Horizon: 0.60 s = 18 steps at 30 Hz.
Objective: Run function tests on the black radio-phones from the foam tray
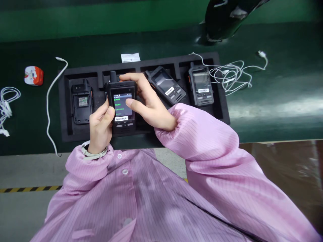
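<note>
Between both hands is a black handheld two-way radio [123,117], upright, its lit screen showing rows of green text and a barcode label beneath. My left hand [101,125] grips its left side, thumb on the front edge. My right hand [148,104] wraps the top and right side, with the thumb over the screen and a finger beside the orange button. Under them lies a black foam tray [67,132]. In its left compartment another radio [82,104] lies back up with its battery bay exposed. Two more radios, a tilted one [166,85] and a straight one [201,84], rest on the right, screens dark.
A coiled white cable [229,75] lies at the right, one end over the tray. More white cables, a single strand [47,101] and a bundle [6,104], lie left near a red-and-white object [34,76]. A white packet [130,57] sits behind the tray; a dark glossy object [222,20] stands beyond.
</note>
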Tool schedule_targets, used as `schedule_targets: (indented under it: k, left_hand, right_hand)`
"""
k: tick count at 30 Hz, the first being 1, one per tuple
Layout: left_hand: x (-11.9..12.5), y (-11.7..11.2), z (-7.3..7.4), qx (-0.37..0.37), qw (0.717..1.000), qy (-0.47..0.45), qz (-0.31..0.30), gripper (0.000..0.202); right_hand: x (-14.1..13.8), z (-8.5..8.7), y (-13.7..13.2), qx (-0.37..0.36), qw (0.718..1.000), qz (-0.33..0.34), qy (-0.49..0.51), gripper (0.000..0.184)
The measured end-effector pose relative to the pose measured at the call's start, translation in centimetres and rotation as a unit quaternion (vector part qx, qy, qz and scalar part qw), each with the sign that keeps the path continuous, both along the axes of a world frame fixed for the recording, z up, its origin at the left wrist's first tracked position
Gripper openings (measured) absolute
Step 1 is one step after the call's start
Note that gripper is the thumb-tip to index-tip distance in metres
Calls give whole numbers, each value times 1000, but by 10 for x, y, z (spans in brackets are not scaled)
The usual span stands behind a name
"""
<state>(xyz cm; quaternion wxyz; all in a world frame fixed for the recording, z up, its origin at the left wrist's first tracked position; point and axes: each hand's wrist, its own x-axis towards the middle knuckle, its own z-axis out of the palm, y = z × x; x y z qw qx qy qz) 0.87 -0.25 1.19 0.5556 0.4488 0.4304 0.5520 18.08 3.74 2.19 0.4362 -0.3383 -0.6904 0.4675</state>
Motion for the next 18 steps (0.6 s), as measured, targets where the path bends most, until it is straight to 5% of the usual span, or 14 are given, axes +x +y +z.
schedule_targets:
  k: [7,18]
  left_hand:
    - [0,0,0,-7,1000,2,11,34]
    - [1,0,0,1,1000,-7,11,33]
  right_hand:
    - [0,4,0,0,1000,4,-9,68]
    - [0,2,0,-13,1000,15,17,61]
